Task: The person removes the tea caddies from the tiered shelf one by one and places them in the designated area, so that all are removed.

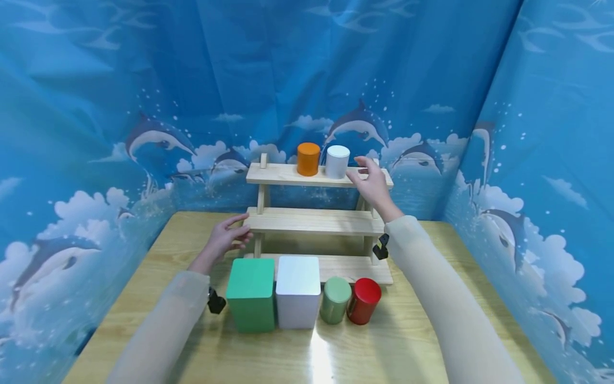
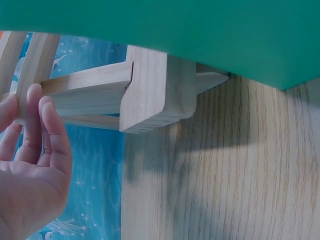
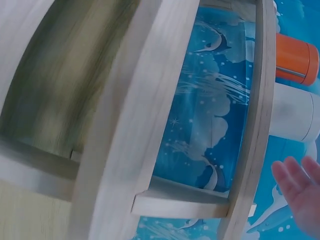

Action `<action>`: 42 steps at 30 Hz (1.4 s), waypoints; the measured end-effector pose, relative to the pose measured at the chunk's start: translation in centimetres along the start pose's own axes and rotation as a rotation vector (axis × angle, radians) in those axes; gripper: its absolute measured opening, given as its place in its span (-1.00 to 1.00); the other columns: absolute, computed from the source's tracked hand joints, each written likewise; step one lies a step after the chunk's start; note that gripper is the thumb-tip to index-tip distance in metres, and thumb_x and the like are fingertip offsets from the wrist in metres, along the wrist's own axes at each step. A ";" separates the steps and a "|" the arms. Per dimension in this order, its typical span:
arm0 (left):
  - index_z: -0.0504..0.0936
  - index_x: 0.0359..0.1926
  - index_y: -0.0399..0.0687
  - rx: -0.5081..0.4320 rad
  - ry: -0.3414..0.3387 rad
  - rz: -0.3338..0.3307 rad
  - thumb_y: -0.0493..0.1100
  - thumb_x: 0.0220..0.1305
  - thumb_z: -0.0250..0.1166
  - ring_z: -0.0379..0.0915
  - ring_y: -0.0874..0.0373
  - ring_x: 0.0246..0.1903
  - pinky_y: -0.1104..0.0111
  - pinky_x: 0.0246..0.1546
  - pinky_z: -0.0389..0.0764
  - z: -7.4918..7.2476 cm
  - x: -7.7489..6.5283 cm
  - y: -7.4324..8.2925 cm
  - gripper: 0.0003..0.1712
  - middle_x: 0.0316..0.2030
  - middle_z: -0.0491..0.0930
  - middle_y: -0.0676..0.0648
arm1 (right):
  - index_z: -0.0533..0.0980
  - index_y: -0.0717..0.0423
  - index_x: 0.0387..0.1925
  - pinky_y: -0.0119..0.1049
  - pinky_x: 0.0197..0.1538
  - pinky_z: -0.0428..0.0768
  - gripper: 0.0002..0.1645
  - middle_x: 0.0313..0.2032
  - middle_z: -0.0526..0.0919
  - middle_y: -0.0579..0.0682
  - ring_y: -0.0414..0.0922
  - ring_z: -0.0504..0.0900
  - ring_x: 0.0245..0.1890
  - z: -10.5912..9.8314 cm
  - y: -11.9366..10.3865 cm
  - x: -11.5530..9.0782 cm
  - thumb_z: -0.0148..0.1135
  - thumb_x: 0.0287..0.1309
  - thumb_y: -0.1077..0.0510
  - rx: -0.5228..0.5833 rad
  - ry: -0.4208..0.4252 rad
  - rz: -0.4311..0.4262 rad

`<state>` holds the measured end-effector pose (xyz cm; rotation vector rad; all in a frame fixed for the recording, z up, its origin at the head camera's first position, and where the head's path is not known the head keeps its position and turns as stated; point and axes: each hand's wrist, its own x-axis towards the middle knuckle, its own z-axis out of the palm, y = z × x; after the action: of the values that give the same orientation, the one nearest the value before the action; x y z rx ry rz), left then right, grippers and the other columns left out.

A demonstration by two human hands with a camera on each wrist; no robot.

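On the top plank of a three-tier wooden shelf (image 1: pixel 321 221) stand an orange can (image 1: pixel 308 159) and a white can (image 1: pixel 337 161), side by side. My right hand (image 1: pixel 373 184) is just right of the white can, its thumb and fingers parted with nothing between them. In the right wrist view, a gap shows between those fingertips (image 3: pixel 290 169) and the white can (image 3: pixel 294 112). My left hand (image 1: pixel 225 236) is at the left end of the middle plank. The left wrist view shows the thumb and fingers (image 2: pixel 34 107) around that plank's end (image 2: pixel 36 60).
In front of the shelf a tall green box (image 1: pixel 251 296), a white box (image 1: pixel 298 293), a light green can (image 1: pixel 335 300) and a red can (image 1: pixel 363 301) stand in a row on the wooden table (image 1: pixel 268 360). Blue dolphin-print curtains (image 1: pixel 216 64) enclose the back and sides.
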<state>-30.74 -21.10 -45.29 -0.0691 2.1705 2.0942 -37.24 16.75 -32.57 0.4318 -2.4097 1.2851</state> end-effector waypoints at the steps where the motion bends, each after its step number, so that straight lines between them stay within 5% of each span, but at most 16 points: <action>1: 0.31 0.32 0.10 -0.001 -0.004 0.002 -0.02 0.22 0.27 0.59 0.12 -0.37 0.25 -0.33 0.64 0.0 0.0 0.0 -0.35 -0.35 0.67 -0.04 | 0.33 0.12 0.21 -0.04 0.03 0.50 -0.43 0.17 0.38 0.15 0.09 0.41 0.09 0.1 -0.1 0.2 0.18 0.22 0.04 -0.008 0.011 0.000; 15: 0.28 0.33 0.10 -0.002 -0.019 0.001 -0.05 0.28 0.22 0.59 0.17 -0.43 0.10 -0.21 0.61 0.4 0.0 0.2 -0.38 -0.36 0.68 -0.02 | 0.25 0.03 0.29 -0.05 0.05 0.45 -0.35 0.25 0.25 0.13 0.10 0.36 0.11 1.6 -1.3 2.1 0.21 0.20 0.02 -0.115 0.019 0.023; 24: 0.27 0.34 0.07 -0.009 -0.021 -0.005 -0.04 0.26 0.23 0.59 0.15 -0.44 0.23 -0.34 0.64 0.2 -0.1 -0.4 -0.35 -0.34 0.68 -0.05 | 0.27 -0.04 0.29 -0.06 0.05 0.45 -0.36 0.26 0.24 0.10 0.10 0.36 0.11 2.3 -1.2 2.2 0.20 0.20 -0.01 -0.151 -0.003 0.055; 42: 0.27 0.34 0.11 -0.013 -0.020 -0.017 -0.02 0.23 0.26 0.61 0.13 -0.42 0.19 -0.30 0.64 0.0 0.2 -0.3 -0.33 -0.35 0.68 -0.03 | 0.30 0.04 0.13 -0.07 0.08 0.44 -0.47 0.09 0.38 0.11 0.05 0.38 0.09 3.2 -1.1 2.8 0.22 0.19 0.02 -0.090 0.033 0.067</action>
<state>-30.88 -21.11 -45.59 -0.0683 2.1372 2.0913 -39.79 13.22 -32.08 0.3044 -2.4624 1.1959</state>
